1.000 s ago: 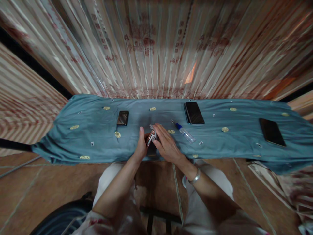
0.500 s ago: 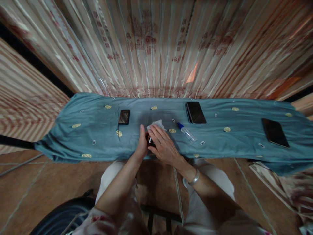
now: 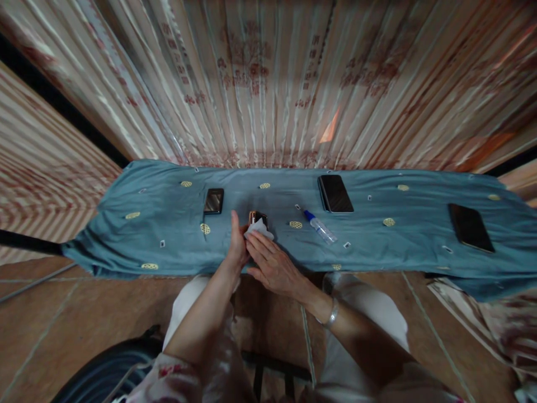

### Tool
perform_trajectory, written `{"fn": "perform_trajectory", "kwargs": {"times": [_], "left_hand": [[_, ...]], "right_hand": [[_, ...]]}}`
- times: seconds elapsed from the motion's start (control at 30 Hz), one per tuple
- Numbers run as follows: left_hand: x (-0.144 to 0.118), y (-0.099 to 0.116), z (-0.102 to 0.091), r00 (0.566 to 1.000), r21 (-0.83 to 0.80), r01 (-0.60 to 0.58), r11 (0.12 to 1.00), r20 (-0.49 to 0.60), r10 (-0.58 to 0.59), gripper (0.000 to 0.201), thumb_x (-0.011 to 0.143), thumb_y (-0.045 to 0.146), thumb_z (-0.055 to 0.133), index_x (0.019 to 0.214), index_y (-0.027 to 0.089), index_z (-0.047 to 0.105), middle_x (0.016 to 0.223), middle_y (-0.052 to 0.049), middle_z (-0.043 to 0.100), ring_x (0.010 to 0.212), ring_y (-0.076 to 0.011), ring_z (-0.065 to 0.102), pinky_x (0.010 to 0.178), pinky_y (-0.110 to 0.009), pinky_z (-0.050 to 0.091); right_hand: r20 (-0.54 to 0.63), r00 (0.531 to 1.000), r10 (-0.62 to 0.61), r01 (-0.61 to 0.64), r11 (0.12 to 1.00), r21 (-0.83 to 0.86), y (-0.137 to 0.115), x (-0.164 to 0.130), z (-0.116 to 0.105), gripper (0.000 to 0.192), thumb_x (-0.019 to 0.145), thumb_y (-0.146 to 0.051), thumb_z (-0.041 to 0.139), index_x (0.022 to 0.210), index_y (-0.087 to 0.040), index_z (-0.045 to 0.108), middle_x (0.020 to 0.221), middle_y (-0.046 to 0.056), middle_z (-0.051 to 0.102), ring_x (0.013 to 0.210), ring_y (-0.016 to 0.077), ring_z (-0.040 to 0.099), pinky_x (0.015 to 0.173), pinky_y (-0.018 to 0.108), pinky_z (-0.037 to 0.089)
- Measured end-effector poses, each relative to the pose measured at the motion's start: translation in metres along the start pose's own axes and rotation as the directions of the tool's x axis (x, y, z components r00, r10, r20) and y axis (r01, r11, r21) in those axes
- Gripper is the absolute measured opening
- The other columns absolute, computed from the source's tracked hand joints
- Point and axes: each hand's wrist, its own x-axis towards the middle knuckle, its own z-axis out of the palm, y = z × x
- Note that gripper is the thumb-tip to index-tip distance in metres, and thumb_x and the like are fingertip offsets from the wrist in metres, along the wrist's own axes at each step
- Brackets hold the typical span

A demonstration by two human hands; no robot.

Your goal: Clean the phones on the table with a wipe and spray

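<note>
A phone (image 3: pixel 258 217) with a shiny gold-toned edge lies on the blue-grey cloth (image 3: pixel 168 235) near its front edge. My left hand (image 3: pixel 236 246) grips the phone's left side, thumb up along it. With my right hand (image 3: pixel 271 262) I press a small white wipe (image 3: pixel 259 228) flat onto the phone's face; most of the phone is hidden under the wipe and my fingers. A silver bracelet sits on my right wrist.
A small dark phone (image 3: pixel 213 200) lies to the left and a larger black phone (image 3: pixel 335 193) to the back right. A third black phone (image 3: pixel 470 227) is far right. A clear bottle with a blue cap (image 3: pixel 320 227) lies right of my hands. Striped curtain behind; tiled floor below.
The phone, held tilted on edge between my hands a second ago, now lies flat on the cloth. My right hand has drawn back toward me with the wipe pressed on the phone.
</note>
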Motion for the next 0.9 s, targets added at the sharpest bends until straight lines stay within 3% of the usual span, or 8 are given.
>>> {"fn": "perform_trajectory", "kwargs": {"times": [0.1,0.23,0.4,0.6,0.77,0.9], "left_hand": [[-0.001,-0.001,0.0,1.0,-0.02,0.0,1.0,0.005,0.0,0.078,0.071,0.087,0.025,0.059,0.02,0.063,0.058,-0.012,0.067,0.081,-0.0299,0.07,0.07,-0.038,0.056],[-0.004,-0.004,0.006,0.989,-0.074,0.045,0.996,0.146,-0.034,0.08,0.074,0.085,0.026,0.07,0.017,0.068,0.069,-0.013,0.07,0.095,-0.0295,0.069,0.086,-0.038,0.054],[-0.006,-0.008,0.015,0.985,-0.194,-0.056,0.979,0.147,0.085,0.07,0.083,0.07,0.038,0.1,0.01,0.07,0.098,-0.013,0.073,0.115,-0.0272,0.061,0.104,-0.036,0.042],[-0.007,-0.016,0.02,0.967,-0.295,-0.127,0.947,0.176,0.184,0.053,0.093,0.052,0.038,0.116,0.014,0.066,0.12,-0.009,0.068,0.13,-0.0217,0.05,0.112,-0.034,0.032],[-0.009,-0.019,0.021,0.977,-0.288,-0.018,0.957,0.198,0.077,0.048,0.096,0.048,0.033,0.114,0.018,0.067,0.12,-0.007,0.068,0.127,-0.0223,0.052,0.109,-0.036,0.037],[-0.009,-0.014,0.021,0.979,-0.341,-0.015,0.94,0.187,0.084,0.047,0.094,0.048,0.037,0.103,0.016,0.069,0.108,-0.009,0.071,0.117,-0.0243,0.059,0.102,-0.036,0.043]], "right_hand": [[0.003,1.0,-0.009,0.009,1.0,-0.005,0.002,-0.002,-0.001,0.061,0.095,-0.035,0.047,0.145,-0.004,0.032,0.149,0.021,0.039,0.145,0.0282,0.022,0.115,0.05,0.034],[-0.031,0.999,-0.016,0.016,1.0,-0.026,0.01,0.001,-0.005,0.063,0.096,-0.04,0.044,0.144,-0.002,0.032,0.149,0.022,0.038,0.146,0.0276,0.02,0.117,0.049,0.03],[-0.045,0.999,0.031,-0.032,0.999,-0.037,0.023,0.009,-0.009,0.061,0.097,-0.04,0.041,0.146,-0.005,0.03,0.15,0.021,0.036,0.146,0.0268,0.019,0.116,0.05,0.029],[-0.062,0.992,0.111,-0.112,0.994,-0.003,0.031,0.019,-0.009,0.059,0.098,-0.04,0.035,0.147,-0.007,0.029,0.153,0.019,0.031,0.146,0.0262,0.018,0.115,0.05,0.029],[-0.08,0.974,0.21,-0.204,0.976,0.075,0.036,0.028,-0.011,0.055,0.099,-0.041,0.03,0.146,-0.011,0.032,0.147,0.017,0.042,0.139,0.0245,0.033,0.115,0.047,0.029],[-0.128,0.951,0.282,-0.263,0.954,0.142,0.042,0.03,-0.01,0.053,0.099,-0.04,0.027,0.143,-0.012,0.037,0.139,0.017,0.049,0.131,0.0249,0.041,0.112,0.048,0.033]]}}
